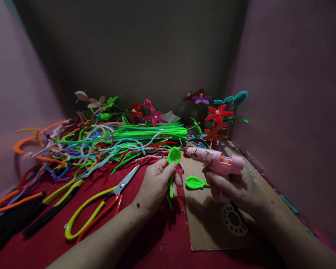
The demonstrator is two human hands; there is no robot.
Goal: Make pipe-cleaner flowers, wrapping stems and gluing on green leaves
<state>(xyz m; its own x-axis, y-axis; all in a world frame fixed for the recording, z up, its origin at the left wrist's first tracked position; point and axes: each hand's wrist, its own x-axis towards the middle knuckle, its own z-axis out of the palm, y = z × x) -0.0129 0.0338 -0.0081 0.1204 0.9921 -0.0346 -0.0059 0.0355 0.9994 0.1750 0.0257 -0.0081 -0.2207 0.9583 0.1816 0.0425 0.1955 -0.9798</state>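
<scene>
Between the thumb and fingers of my left hand (161, 181) is a green pipe-cleaner leaf (174, 155), held upright with its stem hanging below the thumb. My right hand (231, 188) grips a pink glue gun (212, 158) by its handle. The gun's nozzle points left, a little to the right of the held leaf, with a gap between them. A second green leaf (194, 182) lies on the wooden board (197, 231), its stem end running toward my right fingers.
Yellow-and-red scissors (119, 188) and yellow-and-black pliers (58, 201) lie at left on the red cloth (145, 239). Behind are tangled coloured pipe cleaners (100, 158), a green bundle (154, 131) and several fuzzy flowers (218, 114). A white ring (234, 219) lies on the board.
</scene>
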